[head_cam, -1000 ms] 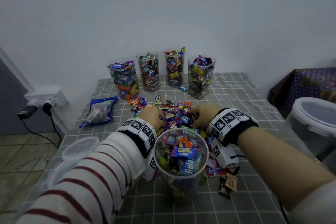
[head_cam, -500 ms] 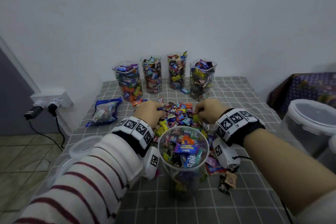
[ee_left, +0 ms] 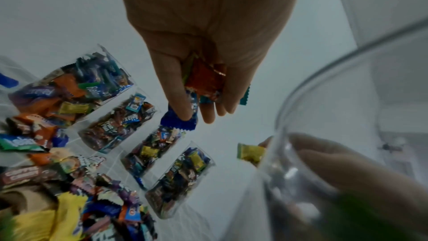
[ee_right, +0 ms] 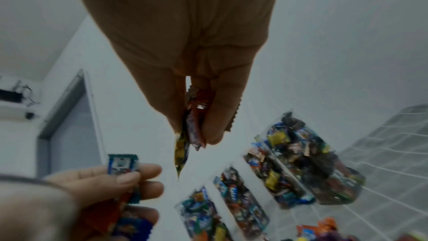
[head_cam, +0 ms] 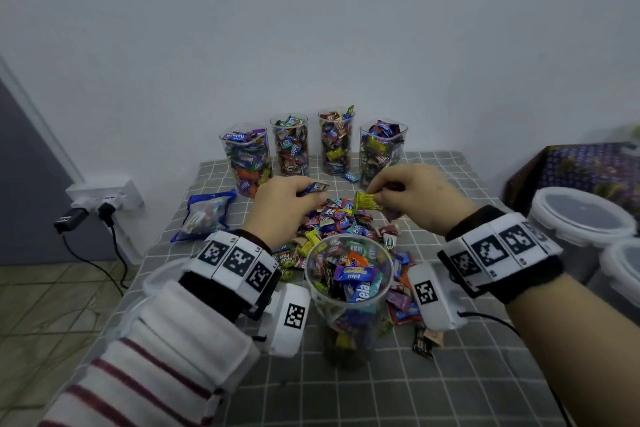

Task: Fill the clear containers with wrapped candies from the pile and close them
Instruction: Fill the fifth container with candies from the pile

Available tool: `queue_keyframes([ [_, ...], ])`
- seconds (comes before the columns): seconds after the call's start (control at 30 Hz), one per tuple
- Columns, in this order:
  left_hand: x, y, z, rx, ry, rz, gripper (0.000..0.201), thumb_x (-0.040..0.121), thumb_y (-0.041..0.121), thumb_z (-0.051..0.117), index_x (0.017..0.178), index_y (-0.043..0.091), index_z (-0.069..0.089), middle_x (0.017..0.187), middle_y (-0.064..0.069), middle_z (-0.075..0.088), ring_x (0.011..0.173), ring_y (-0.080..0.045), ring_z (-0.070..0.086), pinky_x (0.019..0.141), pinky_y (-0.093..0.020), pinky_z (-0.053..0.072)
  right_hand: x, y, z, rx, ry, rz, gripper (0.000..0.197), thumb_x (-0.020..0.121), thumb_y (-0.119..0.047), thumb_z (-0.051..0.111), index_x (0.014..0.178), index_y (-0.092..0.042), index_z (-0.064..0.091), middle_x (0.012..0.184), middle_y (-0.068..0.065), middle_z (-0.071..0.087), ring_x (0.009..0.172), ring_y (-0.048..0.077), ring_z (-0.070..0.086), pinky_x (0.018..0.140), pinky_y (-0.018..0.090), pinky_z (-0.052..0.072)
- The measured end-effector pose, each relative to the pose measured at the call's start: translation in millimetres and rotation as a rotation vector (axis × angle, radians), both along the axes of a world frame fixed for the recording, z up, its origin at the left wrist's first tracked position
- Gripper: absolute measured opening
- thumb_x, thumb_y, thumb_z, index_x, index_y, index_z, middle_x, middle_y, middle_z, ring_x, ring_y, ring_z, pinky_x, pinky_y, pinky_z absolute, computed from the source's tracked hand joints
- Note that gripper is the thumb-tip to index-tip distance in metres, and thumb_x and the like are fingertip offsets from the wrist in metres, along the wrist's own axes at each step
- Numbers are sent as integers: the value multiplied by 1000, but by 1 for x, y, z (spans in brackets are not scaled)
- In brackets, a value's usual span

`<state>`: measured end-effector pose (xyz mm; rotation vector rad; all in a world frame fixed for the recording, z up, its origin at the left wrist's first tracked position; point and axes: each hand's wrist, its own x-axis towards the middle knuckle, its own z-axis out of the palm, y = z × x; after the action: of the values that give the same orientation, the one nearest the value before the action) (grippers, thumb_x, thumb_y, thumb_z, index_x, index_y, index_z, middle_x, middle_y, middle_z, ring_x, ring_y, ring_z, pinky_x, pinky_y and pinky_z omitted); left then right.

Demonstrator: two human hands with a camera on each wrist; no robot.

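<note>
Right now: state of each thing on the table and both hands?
Left hand: grips several candies, lifted above the pile.
Right hand: pinches a yellow candy and others.
Near container: open, no lid, partly filled.
Four back containers: upright, heaped full, no lids.
Candy pile: loose on the table, between the hands.
Blue bag: lying flat, left of the pile.
Lidded tubs: closed, at the right.

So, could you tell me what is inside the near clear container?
The near container holds mixed wrapped candies almost to its open rim. Those lower down are blurred behind the wall.
</note>
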<state>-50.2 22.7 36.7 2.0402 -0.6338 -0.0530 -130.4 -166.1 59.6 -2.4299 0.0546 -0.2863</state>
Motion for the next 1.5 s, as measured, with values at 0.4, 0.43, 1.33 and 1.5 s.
queue_keyframes([
  [0.4, -29, 9, 17, -174, 16, -93, 14, 88, 16, 64, 88, 29, 70, 80, -8, 70, 76, -23, 67, 67, -34, 57, -50, 44, 15, -55, -96, 262, 13, 85, -10, 64, 94, -18, 72, 76, -6, 64, 68, 5, 60, 63, 9, 43],
  [0.43, -31, 9, 18, -178, 21, -97, 15, 88, 15, 64, 88, 29, 69, 81, -10, 70, 75, -22, 67, 67, -34, 57, -51, 47, 13, -61, -78, 279, 14, 86, -11, 64, 94, -18, 72, 77, -5, 65, 67, 5, 60, 63, 10, 44],
  [1.33, -75, 8, 25, -129, 129, -321, 18, 89, 13, 62, 104, 22, 70, 94, 0, 73, 88, -14, 69, 69, -27, 57, -71, 46, -61, 649, 43, 264, 107, 53, -56, 83, 142, -27, 32, 138, -6, 50, 129, 13, 47, 108, 46, 37],
  [1.5, -76, 9, 24, 30, 27, -285, 25, 85, 25, 68, 110, 25, 70, 85, 18, 67, 80, 5, 64, 66, -12, 46, -72, 46, -61, 646, 12, 252, 88, 60, -38, 81, 136, -21, 40, 131, -5, 56, 124, 14, 52, 106, 48, 38],
])
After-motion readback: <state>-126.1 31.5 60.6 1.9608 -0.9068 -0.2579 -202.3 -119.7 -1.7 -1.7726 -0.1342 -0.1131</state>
